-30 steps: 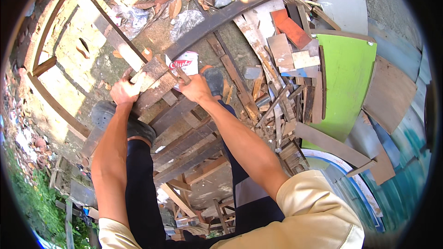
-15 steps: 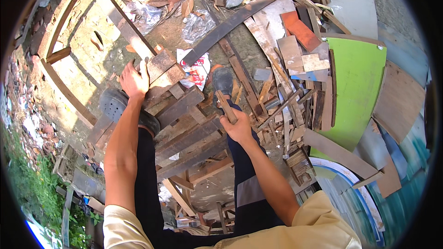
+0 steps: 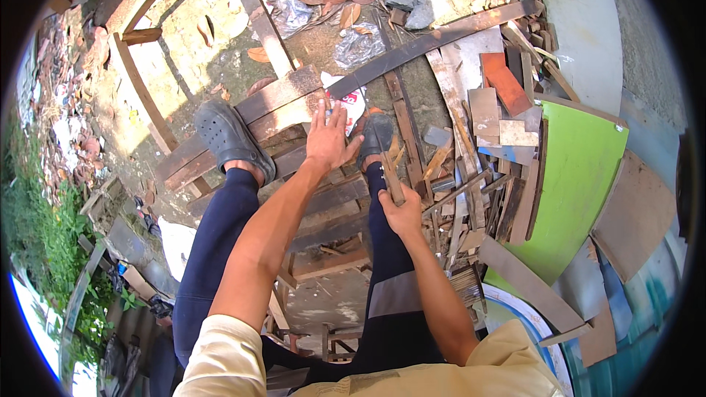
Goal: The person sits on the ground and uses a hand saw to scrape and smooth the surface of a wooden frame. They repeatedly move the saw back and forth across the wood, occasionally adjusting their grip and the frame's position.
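Observation:
My left hand (image 3: 329, 136) is spread flat, fingers pointing away, over the right end of some wooden planks (image 3: 287, 95) by a red and white wrapper (image 3: 354, 108). Whether the palm presses on the wood is hidden. Closed round a short wooden handle (image 3: 393, 176) is my right hand (image 3: 403, 209), just right of my right shin. The handle's far end blends into my dark right shoe (image 3: 379, 132), so I cannot make out what it carries. My left clog (image 3: 232, 140) stands on the planks. More parallel wooden slats (image 3: 331, 228) lie between my legs.
A wooden frame (image 3: 261, 18) extends beyond the planks. A long dark board (image 3: 441, 40) slants up to the right. Scrap wood (image 3: 485, 117) is piled at the right, beside a green panel (image 3: 566, 184). Stones (image 3: 419, 11), dry leaves and plastic litter the far ground.
My left hand has moved right along the planks, away from the left clog. My right hand keeps hold of the wooden handle, which now points more straight ahead. The whole view has shifted.

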Demonstrator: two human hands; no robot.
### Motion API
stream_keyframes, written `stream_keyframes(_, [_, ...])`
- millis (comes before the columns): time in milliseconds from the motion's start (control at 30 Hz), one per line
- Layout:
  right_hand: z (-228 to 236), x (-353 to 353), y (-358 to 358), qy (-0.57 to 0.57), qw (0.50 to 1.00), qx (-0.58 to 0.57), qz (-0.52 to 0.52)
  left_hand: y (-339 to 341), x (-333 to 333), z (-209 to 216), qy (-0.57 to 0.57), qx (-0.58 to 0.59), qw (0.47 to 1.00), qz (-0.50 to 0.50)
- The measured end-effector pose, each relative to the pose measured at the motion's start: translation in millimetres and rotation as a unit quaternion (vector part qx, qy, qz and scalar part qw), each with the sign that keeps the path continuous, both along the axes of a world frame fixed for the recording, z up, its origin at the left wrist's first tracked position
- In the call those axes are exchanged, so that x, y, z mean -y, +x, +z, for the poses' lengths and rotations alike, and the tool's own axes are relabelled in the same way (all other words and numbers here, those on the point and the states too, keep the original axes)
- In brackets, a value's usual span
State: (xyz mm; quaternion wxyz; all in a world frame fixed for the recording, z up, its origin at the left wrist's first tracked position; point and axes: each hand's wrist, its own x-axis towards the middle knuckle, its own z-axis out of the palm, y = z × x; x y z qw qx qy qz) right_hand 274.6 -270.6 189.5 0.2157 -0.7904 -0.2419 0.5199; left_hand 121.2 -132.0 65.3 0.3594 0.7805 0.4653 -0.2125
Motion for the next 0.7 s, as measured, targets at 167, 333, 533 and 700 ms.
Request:
stream_keyframes(167, [-3,6,12,0.008,1.000,0.001,0.015,-41,-25,-4,0.130,0.023,0.980,0.151])
stream_keyframes(333, [1,1,17,0.001,0.999,-0.014,0.036,-98,-65,-8,0.086,-0.187,0.931,0.300])
stream_keyframes(533, [8,-16,20,0.009,0.997,-0.035,0.070,-104,-44,3,-0.030,-0.230,0.945,0.230])
stream_keyframes(700, [4,-15,26,-0.004,0.995,-0.038,0.093,-97,-8,10,0.015,-0.080,0.990,0.113])
